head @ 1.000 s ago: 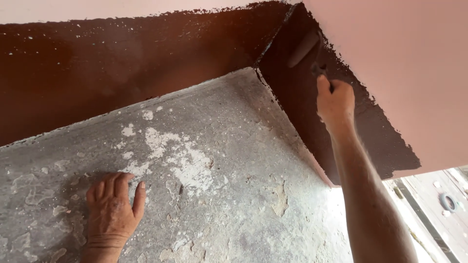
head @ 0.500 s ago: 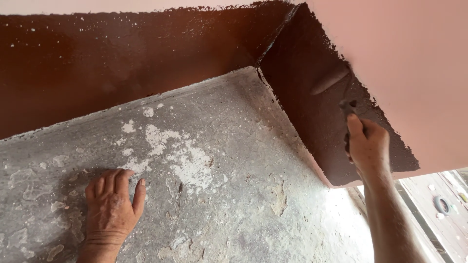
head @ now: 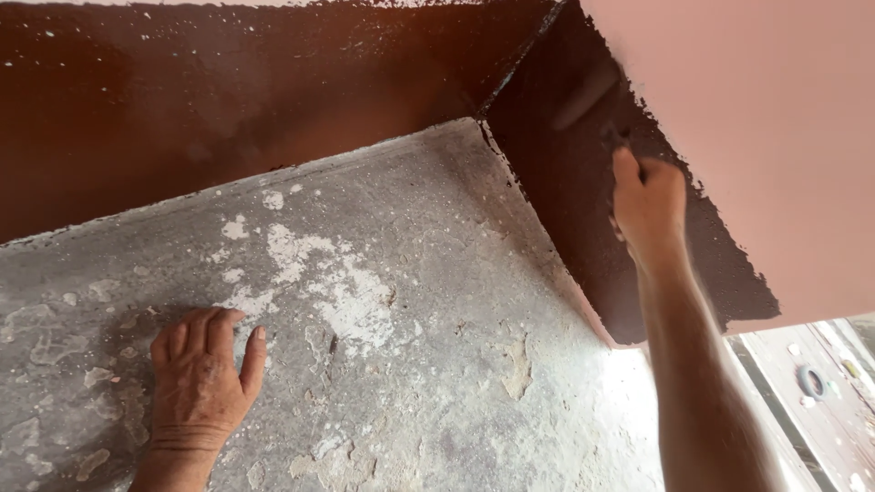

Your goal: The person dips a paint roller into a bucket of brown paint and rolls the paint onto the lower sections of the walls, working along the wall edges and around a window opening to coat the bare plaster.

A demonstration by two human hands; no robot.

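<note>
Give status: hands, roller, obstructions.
Left hand flat on the grey slab, holding nothing. Right hand grips the paint roller against the dark brown wall. Nothing in its way.

Both arms were bare, no sleeves or gloves showing anywhere. The left hand (head: 202, 374) looked veiny with creased knuckles and no rings. The right hand (head: 649, 202) was bare too, forearm lean and uncovered.

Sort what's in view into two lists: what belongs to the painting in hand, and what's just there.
In use:
- right hand, gripping the paint roller
- paint roller, blurred, on the dark brown painted patch
- pink wall, not yet covered
- left hand, flat on the grey concrete ledge

Just there:
- paint-spattered frame at lower right
</note>
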